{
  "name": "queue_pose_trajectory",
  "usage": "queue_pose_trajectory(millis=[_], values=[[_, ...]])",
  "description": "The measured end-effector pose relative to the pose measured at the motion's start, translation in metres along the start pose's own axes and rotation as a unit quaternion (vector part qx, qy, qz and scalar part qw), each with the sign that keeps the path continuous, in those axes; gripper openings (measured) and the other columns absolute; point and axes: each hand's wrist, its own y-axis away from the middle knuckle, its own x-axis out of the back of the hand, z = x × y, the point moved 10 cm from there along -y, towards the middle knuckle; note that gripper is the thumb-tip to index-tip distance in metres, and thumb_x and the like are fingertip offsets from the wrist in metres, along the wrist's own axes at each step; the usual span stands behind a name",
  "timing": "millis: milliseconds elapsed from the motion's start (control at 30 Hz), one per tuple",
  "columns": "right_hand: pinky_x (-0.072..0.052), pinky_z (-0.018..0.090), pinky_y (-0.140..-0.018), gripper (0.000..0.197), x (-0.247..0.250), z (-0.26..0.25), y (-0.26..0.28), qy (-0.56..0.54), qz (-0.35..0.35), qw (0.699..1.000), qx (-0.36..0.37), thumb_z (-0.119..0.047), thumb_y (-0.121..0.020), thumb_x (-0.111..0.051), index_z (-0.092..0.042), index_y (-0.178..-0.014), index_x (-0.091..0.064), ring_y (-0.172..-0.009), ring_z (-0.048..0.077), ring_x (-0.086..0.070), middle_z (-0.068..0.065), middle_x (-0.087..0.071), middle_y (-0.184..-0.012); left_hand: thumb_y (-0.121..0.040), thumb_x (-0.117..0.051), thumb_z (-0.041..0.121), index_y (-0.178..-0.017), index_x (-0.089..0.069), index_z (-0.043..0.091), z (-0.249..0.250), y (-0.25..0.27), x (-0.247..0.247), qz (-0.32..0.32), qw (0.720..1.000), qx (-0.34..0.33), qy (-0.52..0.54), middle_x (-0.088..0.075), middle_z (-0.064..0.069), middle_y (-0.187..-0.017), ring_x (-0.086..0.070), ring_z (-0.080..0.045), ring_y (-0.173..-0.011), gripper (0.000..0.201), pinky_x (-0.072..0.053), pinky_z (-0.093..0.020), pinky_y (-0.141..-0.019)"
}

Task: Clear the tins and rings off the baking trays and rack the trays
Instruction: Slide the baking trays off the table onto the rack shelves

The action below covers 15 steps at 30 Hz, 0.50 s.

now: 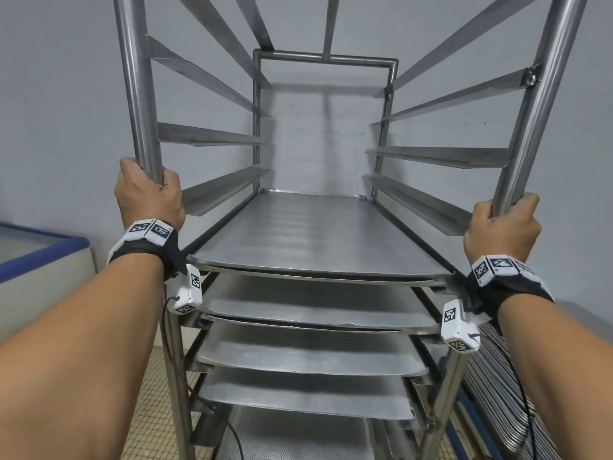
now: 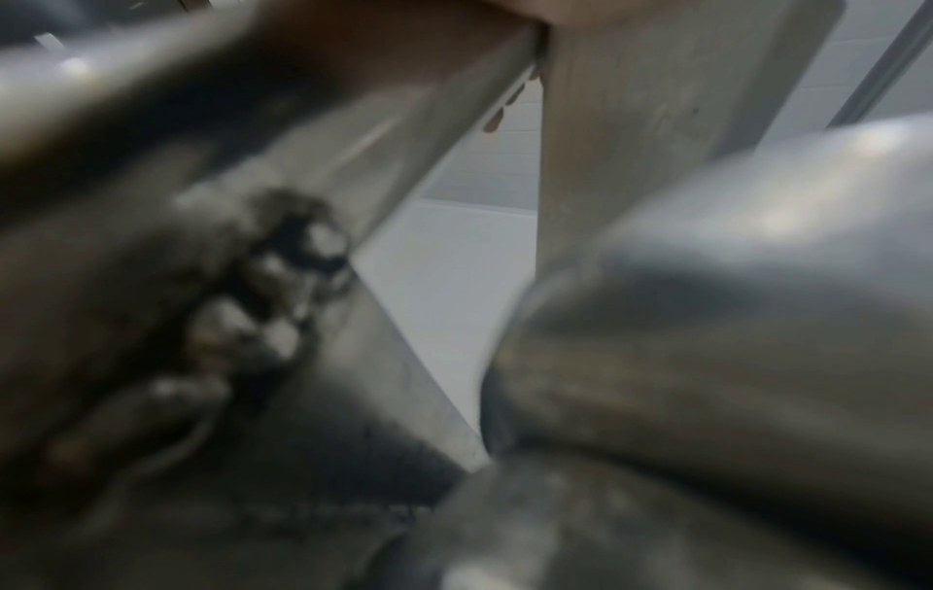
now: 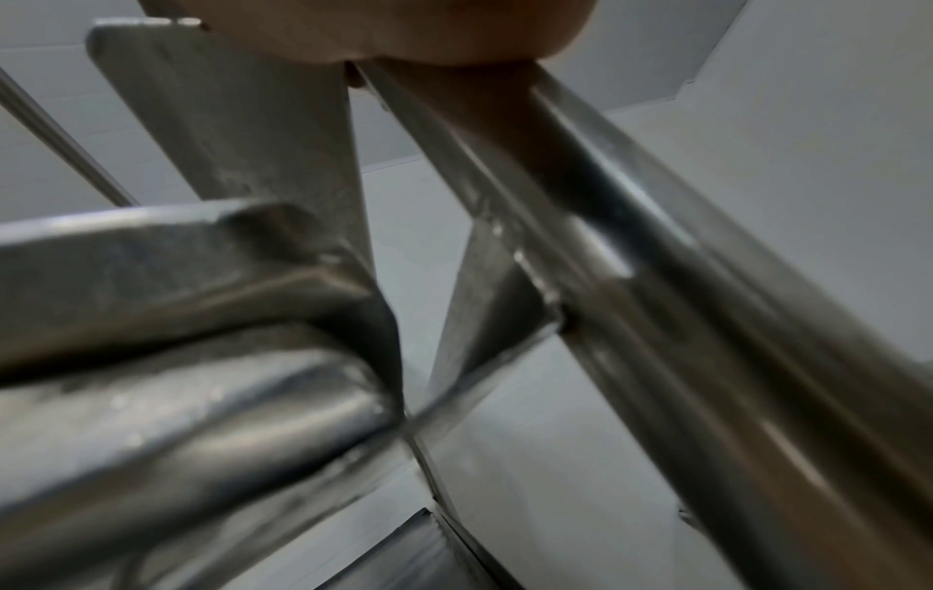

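Observation:
A tall steel tray rack point(image 1: 323, 58) fills the head view, with several bare baking trays point(image 1: 311, 234) slid onto its lower runners. My left hand point(image 1: 149, 197) grips the rack's front left post point(image 1: 137, 81). My right hand point(image 1: 502, 227) grips the front right post point(image 1: 537, 104). The upper runners point(image 1: 205, 134) hold nothing. In the right wrist view the post point(image 3: 681, 303) runs down from my palm, with tray corners point(image 3: 192, 287) at the left. The left wrist view is blurred, showing a runner point(image 2: 621, 131) and a tray corner point(image 2: 747, 287). No tins or rings are in view.
A grey wall point(image 1: 49, 94) stands close behind and left of the rack. A blue-edged chest unit point(image 1: 39, 257) sits low at the left. A stack of wire racks point(image 1: 510, 386) leans at the lower right. The floor point(image 1: 149, 393) is small beige tile.

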Motion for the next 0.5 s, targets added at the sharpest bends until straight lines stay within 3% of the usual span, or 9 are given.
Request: queue_pose_trajectory(millis=[167,267,367,500], values=[[-0.043,0.038,-0.058,0.027,-0.039,0.016,-0.015,-0.015,-0.010,1.000,-0.001,-0.020,-0.091,-0.049,0.002,-0.106,-0.046,-0.065,0.033,-0.050,0.013,-0.051,-0.077,-0.094,-0.051,0.029,-0.110,-0.049,-0.001,-0.004,-0.007,-0.038,0.002,1.000,0.007,-0.017,-0.045,-0.011,-0.094,-0.045,-0.026,-0.081,0.034,-0.039,-0.035,-0.069],[-0.035,0.033,-0.058,0.025,-0.061,0.027,-0.025,-0.024,-0.018,1.000,-0.005,-0.018,-0.091,-0.049,0.003,-0.104,-0.046,-0.065,0.032,-0.048,0.013,-0.050,-0.076,-0.093,-0.050,0.028,-0.109,-0.049,-0.002,-0.007,-0.012,-0.060,0.007,1.000,0.006,-0.013,-0.050,-0.017,-0.095,-0.046,-0.028,-0.081,0.034,-0.041,-0.039,-0.070],[-0.036,0.033,-0.059,0.026,-0.082,0.036,-0.034,-0.025,-0.023,0.999,-0.006,-0.018,-0.091,-0.049,0.003,-0.105,-0.046,-0.066,0.032,-0.048,0.013,-0.051,-0.077,-0.092,-0.049,0.029,-0.109,-0.049,-0.003,-0.008,-0.015,-0.081,0.005,1.000,0.009,-0.016,-0.057,-0.025,-0.104,-0.053,-0.035,-0.085,0.035,-0.044,-0.041,-0.071],[-0.038,0.034,-0.059,0.026,-0.106,0.047,-0.044,-0.029,-0.026,0.999,-0.005,-0.019,-0.091,-0.050,0.003,-0.105,-0.046,-0.066,0.032,-0.049,0.013,-0.052,-0.077,-0.092,-0.049,0.028,-0.108,-0.049,-0.002,-0.009,-0.021,-0.109,0.004,1.000,0.007,-0.018,-0.057,-0.025,-0.102,-0.056,-0.038,-0.089,0.035,-0.043,-0.040,-0.071]])
